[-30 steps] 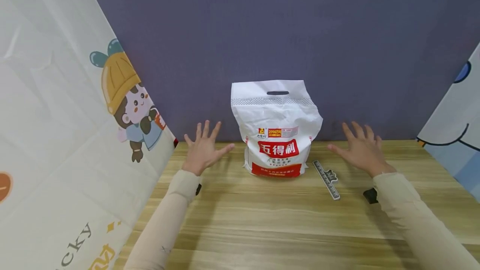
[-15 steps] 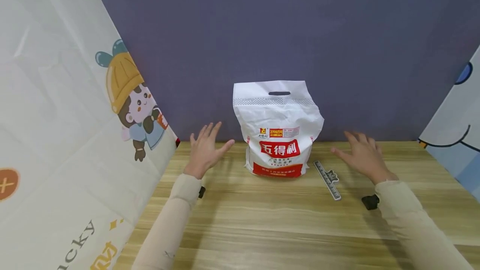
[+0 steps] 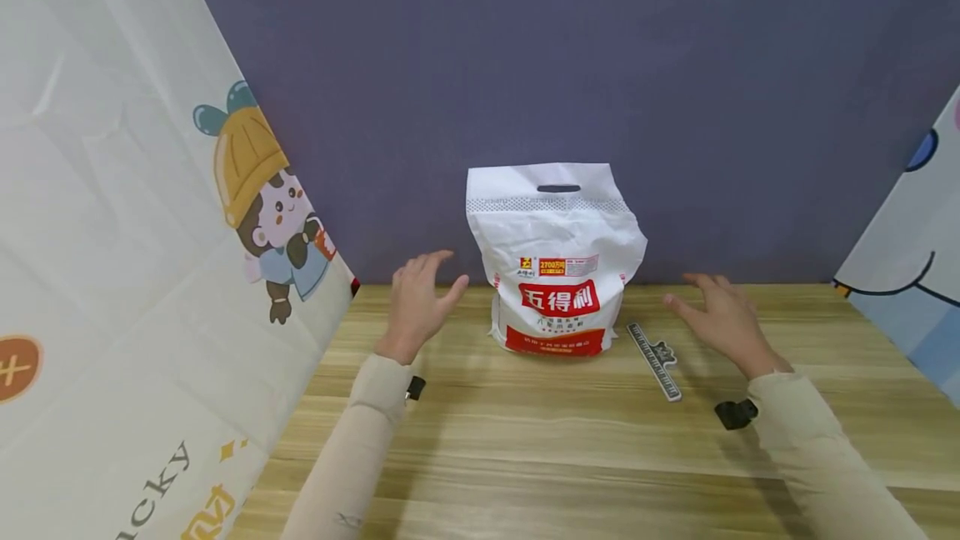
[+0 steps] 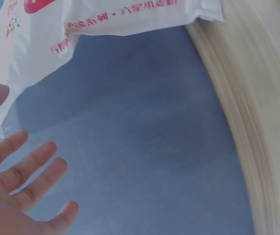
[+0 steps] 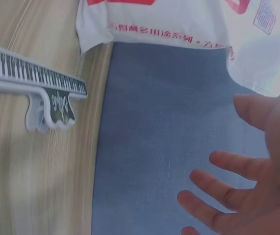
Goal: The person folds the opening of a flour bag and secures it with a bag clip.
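A white flour bag [image 3: 558,248] with red print and a punched handle slot stands upright at the back of the wooden table. To its left is my left hand [image 3: 416,302], holding nothing, thumb and fingers spread apart and slightly bent. My right hand [image 3: 723,319] hovers on the other side, also holding nothing, its fingers loosely bent toward the bag. Between the bag and my right hand lies a long clip [image 3: 655,362] with a piano-key pattern. In the right wrist view the clip [image 5: 39,83] shows its wavy grip tabs.
A dark blue-grey panel [image 3: 570,57] rises directly behind the table [image 3: 540,448]. White sheets with cartoon prints hang along the left [image 3: 112,215] and right sides. A small black device [image 3: 737,414] sits at my right wrist.
Both hands have gone from widely spread fingers to more bent ones. The left hand has shifted slightly right; the right fingers have lowered. Bag and clip stay in place.
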